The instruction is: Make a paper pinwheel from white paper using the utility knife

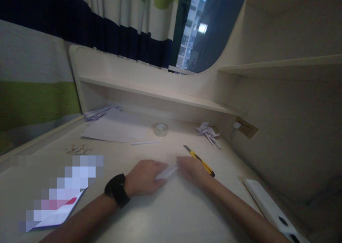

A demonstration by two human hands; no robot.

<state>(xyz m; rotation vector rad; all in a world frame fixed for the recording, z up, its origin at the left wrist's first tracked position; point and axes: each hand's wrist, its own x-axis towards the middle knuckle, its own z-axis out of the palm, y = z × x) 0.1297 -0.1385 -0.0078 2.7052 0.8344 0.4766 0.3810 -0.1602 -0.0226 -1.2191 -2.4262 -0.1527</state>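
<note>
A small piece of folded white paper [167, 172] spans the gap between my two hands, a little blurred. My left hand [145, 177], with a black watch on its wrist, pinches the paper's left end between thumb and fingers. At the other end, my right hand [192, 170] closes on the paper; its fingertips are partly hidden. Just beyond the right hand lies a yellow utility knife [204, 164] with its blade out, pointing away to the left. A thin white paper stick [145, 142] rests farther back on the desk.
Behind stand a roll of clear tape [160, 129], paper pinwheels [207, 131] and white sheets [114, 125]. On the left are a pile of small pale pieces [78, 149] and a partly blurred tablet [57, 216]. A white device [269, 204] lies at right, below a wall socket [247, 127].
</note>
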